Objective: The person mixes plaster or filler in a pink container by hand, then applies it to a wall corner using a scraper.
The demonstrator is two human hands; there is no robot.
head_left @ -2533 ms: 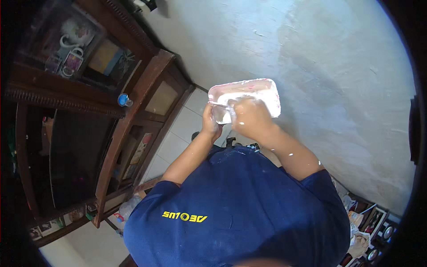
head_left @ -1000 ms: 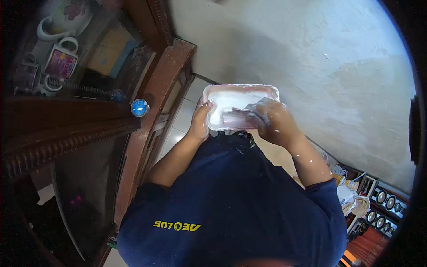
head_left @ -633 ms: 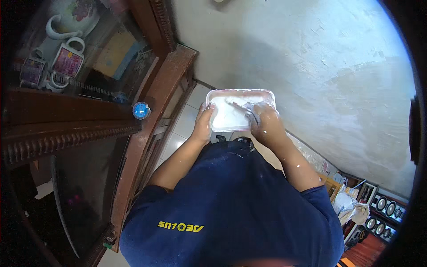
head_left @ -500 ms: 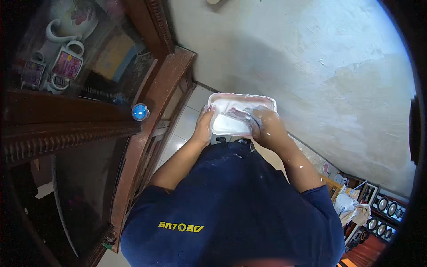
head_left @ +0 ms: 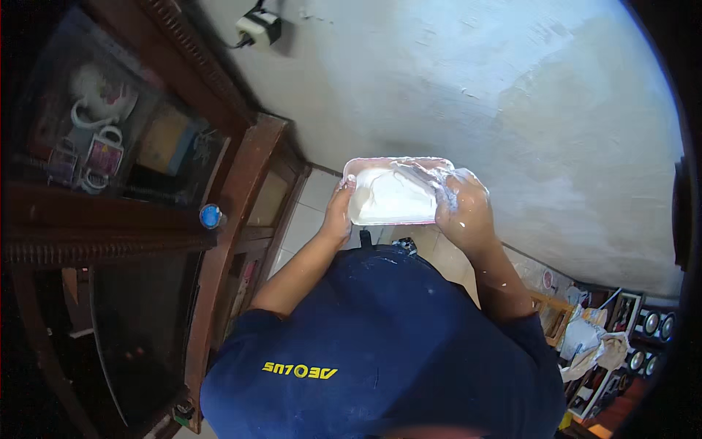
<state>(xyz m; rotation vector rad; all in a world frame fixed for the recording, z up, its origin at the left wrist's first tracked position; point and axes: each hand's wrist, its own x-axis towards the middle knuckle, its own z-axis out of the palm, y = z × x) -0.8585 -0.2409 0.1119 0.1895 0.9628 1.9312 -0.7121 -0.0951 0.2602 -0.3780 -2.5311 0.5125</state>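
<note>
A shallow rectangular tray [head_left: 395,222] with a pinkish rim is held level in front of my dark blue shirt. White paste [head_left: 391,196] fills much of it. My left hand [head_left: 338,212] is closed on the tray's left side, its thumb over the rim and smeared white. At the tray's right end, my right hand [head_left: 466,212] is closed round a flat tool [head_left: 420,178] coated in paste, its blade lying along the far right part of the tray. The tool's handle is hidden in the fist, and its exact kind is unclear. White specks dot my right forearm.
On the left stands a brown wooden cabinet [head_left: 245,172] with mugs [head_left: 104,154] behind glass and a blue-topped container [head_left: 210,216] on its ledge. A patchy plastered wall [head_left: 439,95] rises ahead, bearing an electrical fitting [head_left: 259,28]. Speakers [head_left: 651,322] and plastic bags [head_left: 585,336] sit at lower right.
My right hand has moved right with the tool, toward the tray's right end. The paste is now heaped more thickly across the middle. The view has shifted, bringing the wall fitting in.
</note>
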